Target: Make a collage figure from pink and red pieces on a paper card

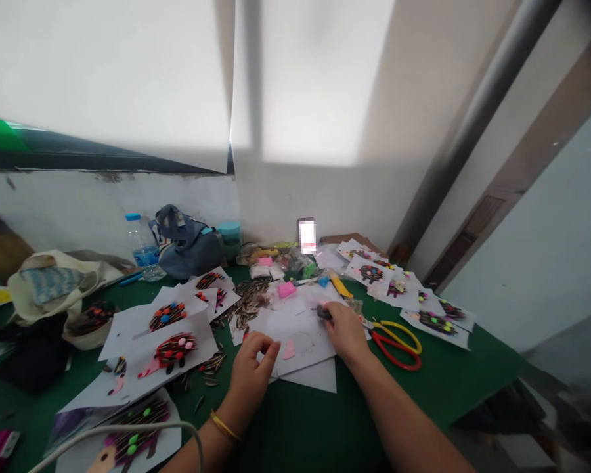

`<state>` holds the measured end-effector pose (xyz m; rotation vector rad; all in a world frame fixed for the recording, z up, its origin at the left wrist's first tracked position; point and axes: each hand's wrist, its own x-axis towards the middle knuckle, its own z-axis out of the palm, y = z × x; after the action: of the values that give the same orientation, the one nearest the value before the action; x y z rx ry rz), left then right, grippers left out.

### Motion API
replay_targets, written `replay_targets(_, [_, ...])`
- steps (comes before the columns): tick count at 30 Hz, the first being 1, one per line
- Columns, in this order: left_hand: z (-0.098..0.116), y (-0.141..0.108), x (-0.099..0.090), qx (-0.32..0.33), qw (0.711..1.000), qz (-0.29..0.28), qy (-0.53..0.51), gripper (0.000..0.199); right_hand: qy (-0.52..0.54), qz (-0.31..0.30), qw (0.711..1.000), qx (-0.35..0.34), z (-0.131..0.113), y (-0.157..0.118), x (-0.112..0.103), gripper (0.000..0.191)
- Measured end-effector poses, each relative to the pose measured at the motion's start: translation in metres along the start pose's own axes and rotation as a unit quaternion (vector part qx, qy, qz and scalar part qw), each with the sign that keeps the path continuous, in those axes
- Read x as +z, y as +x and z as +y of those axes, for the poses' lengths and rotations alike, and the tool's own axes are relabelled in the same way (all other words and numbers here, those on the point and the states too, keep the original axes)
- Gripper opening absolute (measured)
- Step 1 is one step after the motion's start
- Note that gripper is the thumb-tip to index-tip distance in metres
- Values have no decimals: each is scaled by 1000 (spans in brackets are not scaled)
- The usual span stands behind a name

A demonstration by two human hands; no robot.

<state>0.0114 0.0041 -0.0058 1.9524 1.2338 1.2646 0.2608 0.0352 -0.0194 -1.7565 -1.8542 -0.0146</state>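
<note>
Paper (276,324) best steadied by left hand (251,369), fingers loosely open, while right hand (347,334) pinches dark lump (323,313).

Bare left hand (256,364), fingers loosely curled, gold-bangled wrist; bare right hand (343,332) farther forward, fingers bent, both forearms angled inward.

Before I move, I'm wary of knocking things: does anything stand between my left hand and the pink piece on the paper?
Nothing visible does: only bare white paper lies between your left hand and the pink piece.
</note>
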Motion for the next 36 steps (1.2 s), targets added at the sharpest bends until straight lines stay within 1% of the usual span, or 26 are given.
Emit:
replay_targets(4, [-1,0,0,1,1000,8,11,21,-18,18,1000,-4,2,0,3,35])
replay_targets(9, [-2,-1,1,1,1000,-10,-7,18,-48,44,998,-2,3,-3,6,33])
replay_targets(16, [-4,-2,2,1,1000,-13,-11,15,-81,29,996,21,6,-5,8,31])
replay_targets(18, [-3,-2,2,-1,1000,-19,-2,18,-86,31,995,27,5,-5,6,32])
replay_targets(22, [-1,-2,0,-9,1000,-22,13,31,-77,52,995,26,-1,-8,2,37])
replay_targets(25, [-2,-2,0,-8,1000,-14,12,31,-55,80,995,10,-6,-10,-1,39])
replay_targets(30, [-3,-2,2,0,1000,-14,-9,17,-12,111,993,-37,-17,-17,-4,39])
replay_targets(33, [-3,-3,3,4,1000,-18,-14,18,23,131,988,-75,-26,-22,-4,37])
replay_targets(36, [-2,-3,3,-1,1000,-25,-7,26,62,138,982,-113,-36,-28,-3,35])
